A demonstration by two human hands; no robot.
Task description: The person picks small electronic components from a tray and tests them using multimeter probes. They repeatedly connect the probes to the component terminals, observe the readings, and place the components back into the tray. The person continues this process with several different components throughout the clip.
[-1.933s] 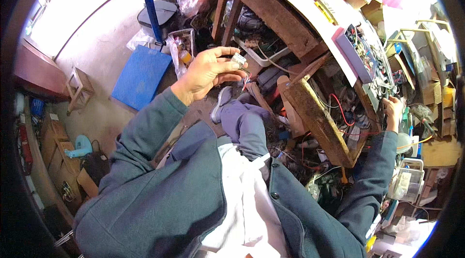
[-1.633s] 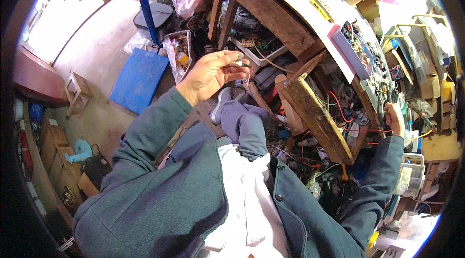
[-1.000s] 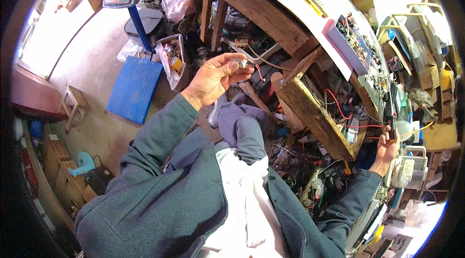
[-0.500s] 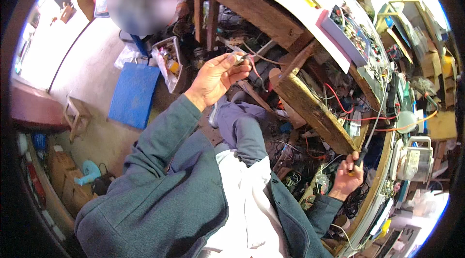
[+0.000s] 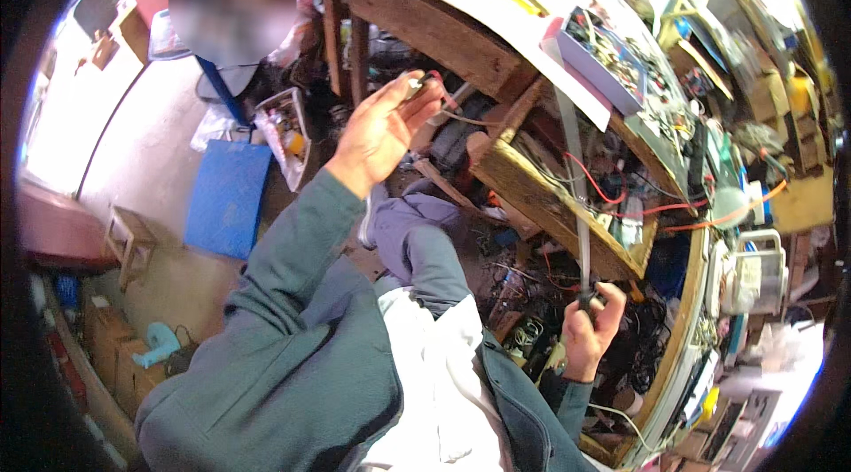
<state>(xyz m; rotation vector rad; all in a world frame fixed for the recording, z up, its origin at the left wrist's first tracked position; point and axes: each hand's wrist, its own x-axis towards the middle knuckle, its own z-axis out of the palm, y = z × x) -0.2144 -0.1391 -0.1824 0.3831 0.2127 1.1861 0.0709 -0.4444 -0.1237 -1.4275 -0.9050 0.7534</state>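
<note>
Head view: cluttered wooden workbench (image 5: 496, 175) ahead, wires spilling out. Left hand (image 5: 381, 131) raised, fingers pinched together on small metal part (image 5: 415, 82), lifted for a look. Right hand (image 5: 589, 330) low, clamped on black-handled tool (image 5: 581, 241), shaft upright.

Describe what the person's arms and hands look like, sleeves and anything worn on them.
Both arms wear long sleeves of a teal-grey jacket, ending at the wrists. The left hand and the right hand are bare: no gloves show, and no rings or watch can be made out. The jacket hangs open over a white garment.
</note>
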